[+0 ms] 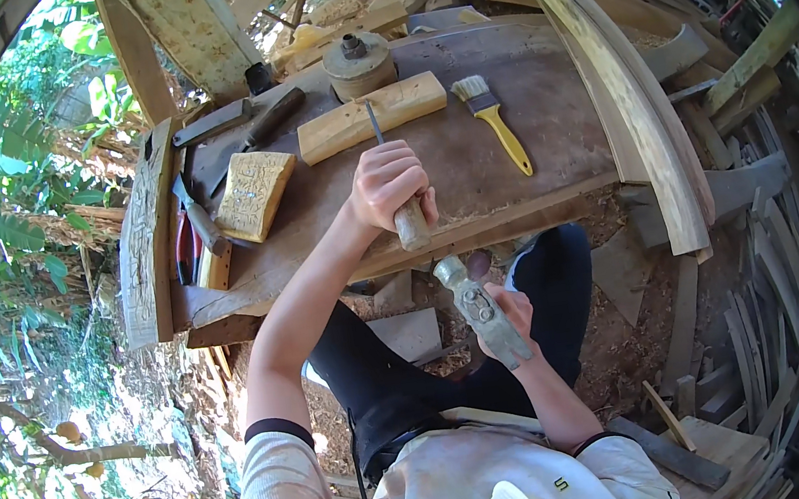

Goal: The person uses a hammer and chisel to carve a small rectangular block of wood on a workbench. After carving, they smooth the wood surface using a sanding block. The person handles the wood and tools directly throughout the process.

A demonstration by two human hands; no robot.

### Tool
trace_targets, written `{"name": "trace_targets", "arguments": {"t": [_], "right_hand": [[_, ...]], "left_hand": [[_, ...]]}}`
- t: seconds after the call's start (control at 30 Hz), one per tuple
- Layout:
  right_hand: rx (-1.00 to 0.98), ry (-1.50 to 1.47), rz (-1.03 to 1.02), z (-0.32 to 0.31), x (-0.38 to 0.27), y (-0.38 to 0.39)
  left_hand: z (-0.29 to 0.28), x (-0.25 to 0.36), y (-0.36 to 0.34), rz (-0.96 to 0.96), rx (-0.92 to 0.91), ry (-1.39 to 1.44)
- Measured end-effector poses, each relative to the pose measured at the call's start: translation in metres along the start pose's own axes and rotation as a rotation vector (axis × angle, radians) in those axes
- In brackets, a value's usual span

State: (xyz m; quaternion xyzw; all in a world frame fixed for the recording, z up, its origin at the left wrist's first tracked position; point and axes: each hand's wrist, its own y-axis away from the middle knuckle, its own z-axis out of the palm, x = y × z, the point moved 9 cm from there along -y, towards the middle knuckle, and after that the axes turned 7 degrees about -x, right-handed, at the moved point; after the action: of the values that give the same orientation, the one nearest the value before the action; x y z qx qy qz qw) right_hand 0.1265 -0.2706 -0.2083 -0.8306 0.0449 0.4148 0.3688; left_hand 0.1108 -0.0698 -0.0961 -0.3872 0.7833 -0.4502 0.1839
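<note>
My left hand [391, 187] is wrapped round the wooden handle of a chisel [411, 225]. The chisel's thin metal blade points away from me, and its tip lies at a pale wooden block [329, 138] on the bench. Below the handle's butt end, my right hand [515, 317] grips a claw hammer [483, 311]. The hammer's striking face is up near the chisel handle, apart from it, and its claw points back toward my forearm; its handle is mostly hidden. A carved wooden block [256, 196] sits left of my left hand. To the right lies a paintbrush [503, 135] with a yellow handle.
On the bench [539, 80], a round wooden piece [360, 68] with a bolt stands behind the block. Red-handled pliers [182, 248] and several wooden-handled tools lie left. A long curved plank [612, 60] leans at the right edge. Wood scraps [760, 303] cover the ground there.
</note>
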Motion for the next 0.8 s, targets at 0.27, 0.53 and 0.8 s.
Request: {"name": "trace_targets", "arguments": {"t": [0.27,0.53,0.8], "right_hand": [[-0.007,0.044,0.022,0.003,-0.008,0.002],[-0.006,-0.012,0.003,0.003,-0.015,-0.006],[-0.023,0.026,-0.234,-0.005,-0.042,-0.034]], "left_hand": [[0.001,0.001,-0.002,-0.010,0.020,0.017],[-0.005,-0.013,-0.001,-0.061,0.079,0.006],[-0.002,-0.013,-0.004,-0.074,0.048,-0.004]]}}
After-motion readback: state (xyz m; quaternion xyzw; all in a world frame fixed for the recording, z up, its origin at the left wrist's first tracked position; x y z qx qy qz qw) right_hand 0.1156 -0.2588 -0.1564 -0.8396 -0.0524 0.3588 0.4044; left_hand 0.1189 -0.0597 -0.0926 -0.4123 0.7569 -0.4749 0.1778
